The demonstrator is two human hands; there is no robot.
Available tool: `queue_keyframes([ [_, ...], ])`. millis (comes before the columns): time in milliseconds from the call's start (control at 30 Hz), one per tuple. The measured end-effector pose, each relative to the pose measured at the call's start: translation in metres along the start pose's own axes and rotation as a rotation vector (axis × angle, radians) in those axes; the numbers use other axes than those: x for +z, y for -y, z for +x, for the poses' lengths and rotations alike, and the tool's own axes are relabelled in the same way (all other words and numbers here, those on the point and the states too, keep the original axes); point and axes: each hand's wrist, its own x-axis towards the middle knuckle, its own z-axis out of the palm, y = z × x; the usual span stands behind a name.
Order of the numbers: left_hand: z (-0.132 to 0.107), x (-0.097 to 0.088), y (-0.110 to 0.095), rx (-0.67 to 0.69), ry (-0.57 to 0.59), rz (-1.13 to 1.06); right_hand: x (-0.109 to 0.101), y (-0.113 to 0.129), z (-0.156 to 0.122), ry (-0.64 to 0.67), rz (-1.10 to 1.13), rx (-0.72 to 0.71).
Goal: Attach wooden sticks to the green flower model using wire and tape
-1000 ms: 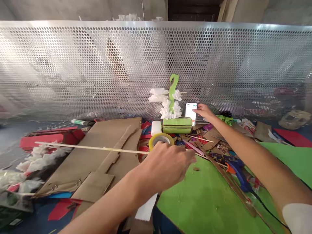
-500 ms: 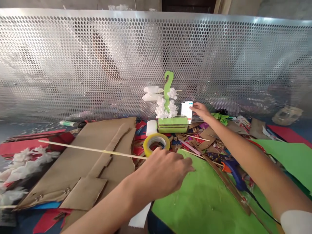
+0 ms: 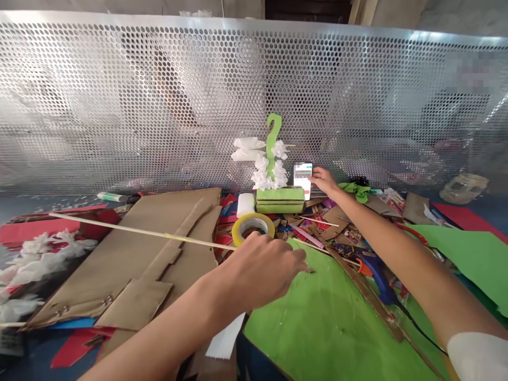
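Note:
My left hand (image 3: 262, 267) is closed around a thin wooden stick (image 3: 198, 242), which sticks out far to the left over the cardboard. Farther off, my right hand (image 3: 325, 181) grips the right edge of a smartphone (image 3: 302, 180), its thumb near the lit screen. The phone stands upright beside a green paper-covered block (image 3: 280, 201). From that block rises a green curved piece (image 3: 272, 140) with white crumpled paper tufts around it. A yellow tape roll (image 3: 238, 233) lies just beyond my left hand. Below my hand is a large green sheet (image 3: 309, 323).
A perforated metal panel (image 3: 198, 106) closes off the back. Flat cardboard (image 3: 107, 254) covers the left side. A blue glue gun (image 3: 379, 278) with its cord lies right, among scraps. Further right are a green paper sheet (image 3: 464, 259) and a clear jar (image 3: 463, 188).
The phone's screen has changed from mostly white to showing a dark band. My left hand and the stick have shifted slightly left and up; my right hand stays at the phone.

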Motion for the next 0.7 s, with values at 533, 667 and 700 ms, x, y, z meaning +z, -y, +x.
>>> queue_keyframes([
  [533, -0.007, -0.005, -0.01, 0.039, -0.06, 0.113, 0.003, 0.0, -0.001, -0.014, -0.022, 0.035],
  [667, -0.01, -0.012, -0.016, 0.026, -0.002, 0.143, 0.004, 0.0, 0.0, -0.024, -0.034, 0.043],
  [700, -0.011, -0.013, -0.018, 0.023, 0.01, 0.144, 0.005, 0.0, 0.0, -0.025, -0.035, 0.042],
])
